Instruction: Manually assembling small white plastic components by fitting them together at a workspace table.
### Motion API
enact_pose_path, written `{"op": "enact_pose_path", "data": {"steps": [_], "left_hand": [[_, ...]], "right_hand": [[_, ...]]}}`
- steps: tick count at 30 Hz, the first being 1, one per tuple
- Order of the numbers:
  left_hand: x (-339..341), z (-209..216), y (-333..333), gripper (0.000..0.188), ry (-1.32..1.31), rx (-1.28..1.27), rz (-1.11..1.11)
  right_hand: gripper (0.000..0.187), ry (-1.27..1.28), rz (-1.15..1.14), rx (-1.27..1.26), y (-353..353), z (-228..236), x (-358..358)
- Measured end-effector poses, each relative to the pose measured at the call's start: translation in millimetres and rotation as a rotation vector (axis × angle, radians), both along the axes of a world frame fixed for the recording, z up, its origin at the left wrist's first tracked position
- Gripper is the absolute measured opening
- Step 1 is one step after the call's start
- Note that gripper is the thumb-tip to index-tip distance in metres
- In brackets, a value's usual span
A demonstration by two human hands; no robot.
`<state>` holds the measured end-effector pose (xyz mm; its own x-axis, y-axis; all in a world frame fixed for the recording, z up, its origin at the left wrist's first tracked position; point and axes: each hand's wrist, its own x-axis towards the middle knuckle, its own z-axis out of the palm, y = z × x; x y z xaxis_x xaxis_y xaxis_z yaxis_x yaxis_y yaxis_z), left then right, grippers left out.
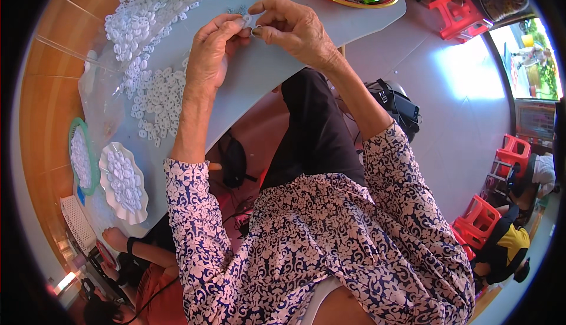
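Both my hands are raised close together over the table's edge. My left hand (207, 53) is closed, its thumb and forefinger pinching a small white plastic piece (246, 19). Beside it, my right hand (299, 33) has its thumb and fingers bent inward in a pinch, almost touching that piece. What sits in the right fingertips is too small to make out. Several small grey parts (237, 10) lie on the table just behind the left fingertips. Left of my hands spreads a heap of white oval plastic pieces with holes (158, 98), joining a bigger pile (138, 21) farther back.
A red round tray (356, 5) of grey parts stands at the table's far right. White pieces fill a scalloped dish (140, 217) and a green-rimmed basket (88, 142) at left. A person in orange (158, 292) sits lower left. Red stools (458, 13) stand on the right.
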<state>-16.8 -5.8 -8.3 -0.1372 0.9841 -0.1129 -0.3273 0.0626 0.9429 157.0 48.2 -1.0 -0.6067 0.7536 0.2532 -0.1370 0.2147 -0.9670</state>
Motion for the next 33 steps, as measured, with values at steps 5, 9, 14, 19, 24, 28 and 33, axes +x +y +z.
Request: {"op": "enact_pose_path", "data": {"steps": [5,9,14,19,24,28,33], "left_hand": [[1.2,3.6,-2.6,0.021,0.024,-0.024,-0.006],[1.2,4.0,0.0,0.018,0.011,-0.061,0.003],[4.5,8.9,-2.7,0.018,0.015,-0.066,-0.012],[2.5,9.0,-1.9,0.019,-0.012,-0.078,-0.023],[0.9,7.8,-1.7,0.020,0.022,-0.067,-0.068],[-0.2,7.1,-3.2,0.025,0.222,-0.009,-0.078],[-7.0,10.9,-2.2,0.030,0.498,0.058,-0.151]], "right_hand": [[0.030,-0.005,-0.004,0.012,0.1,-1.5,-1.8],[0.032,-0.028,0.010,0.009,2.0,-1.5,0.1],[0.032,-0.036,0.010,0.006,1.7,-3.2,0.1],[0.030,-0.031,0.009,-0.014,1.0,0.2,-0.9],[0.030,-0.013,0.013,-0.013,0.8,-0.1,-1.3],[0.030,-0.060,-0.011,0.038,3.4,-5.7,-1.1],[0.030,-0.060,0.008,0.068,5.4,-8.4,-1.9]]}}
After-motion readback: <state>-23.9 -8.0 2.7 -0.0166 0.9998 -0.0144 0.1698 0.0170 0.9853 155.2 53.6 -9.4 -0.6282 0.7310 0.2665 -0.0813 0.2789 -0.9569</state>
